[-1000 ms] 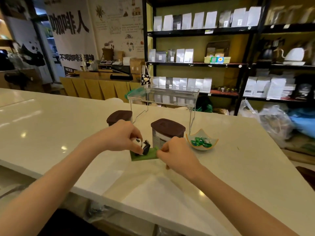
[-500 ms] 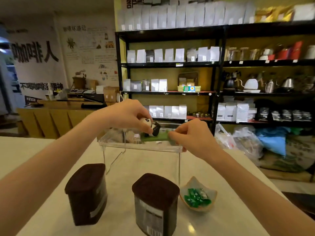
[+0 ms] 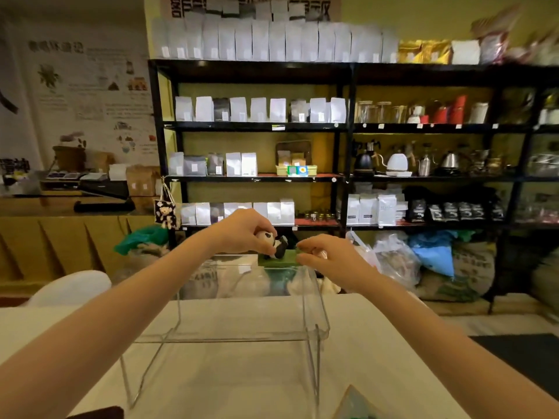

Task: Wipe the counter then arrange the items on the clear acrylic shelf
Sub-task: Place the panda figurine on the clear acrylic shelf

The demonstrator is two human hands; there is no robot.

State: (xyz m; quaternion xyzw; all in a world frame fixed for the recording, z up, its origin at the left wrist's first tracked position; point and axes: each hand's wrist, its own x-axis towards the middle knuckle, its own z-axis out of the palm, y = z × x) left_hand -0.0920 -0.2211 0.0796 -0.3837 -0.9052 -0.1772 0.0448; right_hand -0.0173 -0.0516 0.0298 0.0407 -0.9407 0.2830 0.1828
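— On top of the clear acrylic shelf (image 3: 242,300), at its far right corner, what is that?

— A panda figurine (image 3: 272,241) on a flat green base (image 3: 279,260). The panda is white and black, lying tilted on the base, and the base rests on the shelf's upper surface.

— Who holds it?

— Both hands. The left hand (image 3: 242,229) has its fingers (image 3: 266,230) closed down over the panda's head. The right hand (image 3: 328,257) pinches the right edge of the green base with narrow fingers.

— And the shelf itself?

— Transparent, with bent legs standing on the pale tabletop (image 3: 378,358). Its panels show mostly as edges and glare, so the objects behind it blur through.

— Anything cut off?

— A dark brown lid (image 3: 99,413) peeks in at the bottom left edge, and a corner of a small dish (image 3: 352,403) at the bottom right; both are mostly out of frame. The panda's body is partly hidden under the left fingers, and the whole picture is softened by motion blur, worst at the far right of the black rack (image 3: 344,128) of bags and kettles.
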